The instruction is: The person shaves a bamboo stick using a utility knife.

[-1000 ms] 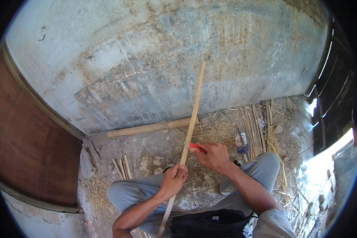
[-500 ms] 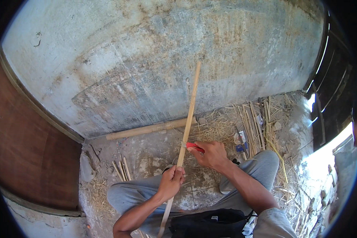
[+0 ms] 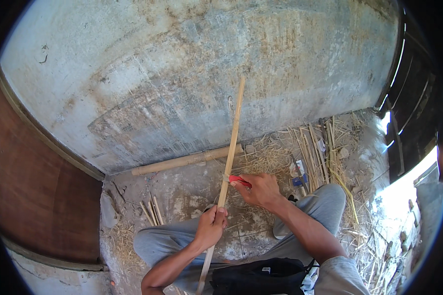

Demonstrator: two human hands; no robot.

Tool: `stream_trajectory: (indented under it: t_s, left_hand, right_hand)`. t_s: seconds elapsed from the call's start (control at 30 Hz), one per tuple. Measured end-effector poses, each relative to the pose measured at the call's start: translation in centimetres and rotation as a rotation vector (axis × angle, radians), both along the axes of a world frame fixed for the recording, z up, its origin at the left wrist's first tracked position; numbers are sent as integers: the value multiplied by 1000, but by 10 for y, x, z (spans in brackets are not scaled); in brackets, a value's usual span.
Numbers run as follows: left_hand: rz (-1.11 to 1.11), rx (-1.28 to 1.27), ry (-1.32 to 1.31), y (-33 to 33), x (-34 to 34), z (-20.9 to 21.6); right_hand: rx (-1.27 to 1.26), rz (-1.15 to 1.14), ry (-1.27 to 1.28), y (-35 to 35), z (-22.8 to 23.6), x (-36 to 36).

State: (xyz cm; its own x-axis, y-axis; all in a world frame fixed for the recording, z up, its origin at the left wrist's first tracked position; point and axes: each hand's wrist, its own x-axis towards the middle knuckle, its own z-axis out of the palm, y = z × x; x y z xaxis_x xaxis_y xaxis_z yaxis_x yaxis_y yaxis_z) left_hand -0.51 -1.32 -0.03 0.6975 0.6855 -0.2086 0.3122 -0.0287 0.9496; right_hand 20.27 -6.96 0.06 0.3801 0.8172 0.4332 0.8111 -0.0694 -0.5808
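A long, pale bamboo strip [image 3: 234, 130] slants up from my lap towards the wall. My left hand [image 3: 212, 228] is closed around its lower part, with the thumb on top. The strip's tail end runs down past my wrist over my grey trousers. In my right hand [image 3: 261, 189] is a red-handled utility knife [image 3: 242, 181], its short blade lying across the strip a little above my left hand. My right fingers wrap the handle and hide part of it.
A bamboo pole [image 3: 187, 161] lies along the foot of the stained wall [image 3: 182, 88]. Shavings [image 3: 268, 160], bamboo strips [image 3: 315, 152] and a blue-and-white packet [image 3: 298, 180] lie to the right. Short sticks [image 3: 155, 211] are left of my knees; a black bag [image 3: 258, 278] rests on my lap.
The whole view has shifted slightly, and the strip's upper end appears a little further left. Both hands keep their grips, with the blade at about the same place on the strip.
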Motion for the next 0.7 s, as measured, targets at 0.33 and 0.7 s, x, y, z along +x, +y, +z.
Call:
stream_trajectory:
  t_s: [0.33, 0.7]
  left_hand:
    - [12, -39, 43, -3, 0, 7]
    - [-25, -44, 104, -7, -7, 11]
  right_hand:
    - [-3, -20, 3, 2, 0, 1]
    - [1, -100, 44, 11, -2, 18]
